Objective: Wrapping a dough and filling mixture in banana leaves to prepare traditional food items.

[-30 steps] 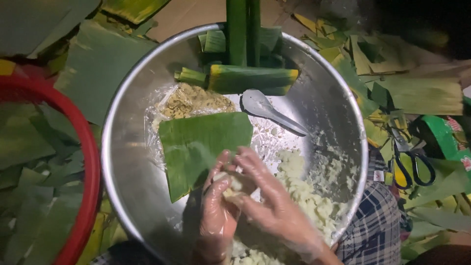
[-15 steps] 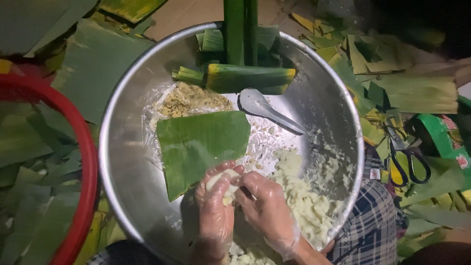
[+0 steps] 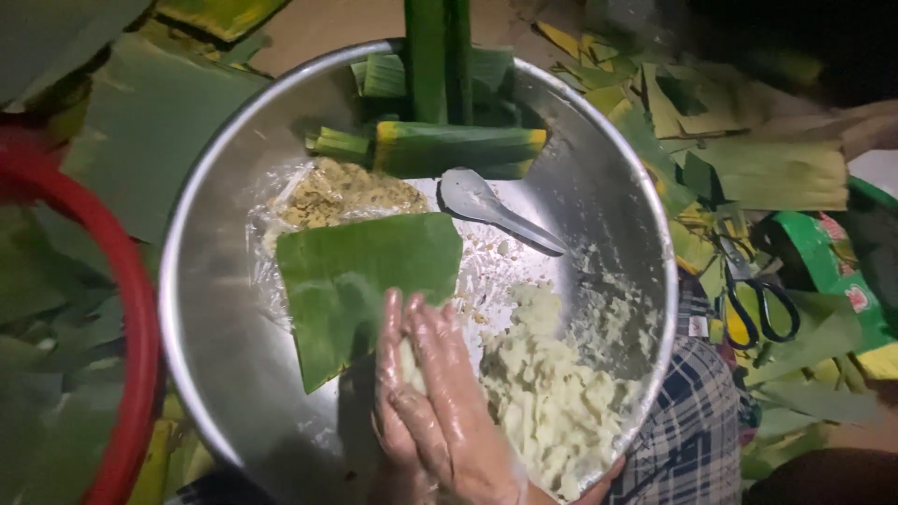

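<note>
Since the earlier frame both hands have closed together, palms pressed flat around a dough lump (image 3: 409,363) that showed more openly before. Left hand (image 3: 398,393) and right hand (image 3: 458,397) are gloved, cupped shut on the lump, which peeks out between the palms near the fingertips. Dough looks soft, sticky, light; best held in cupped palms, not pinched. Banana leaf piece (image 3: 360,281) lies just beyond the fingertips, dough pile (image 3: 552,393) right of the right hand, all in the steel bowl (image 3: 215,309). Plastic spoon (image 3: 496,210) farther ahead.
</note>
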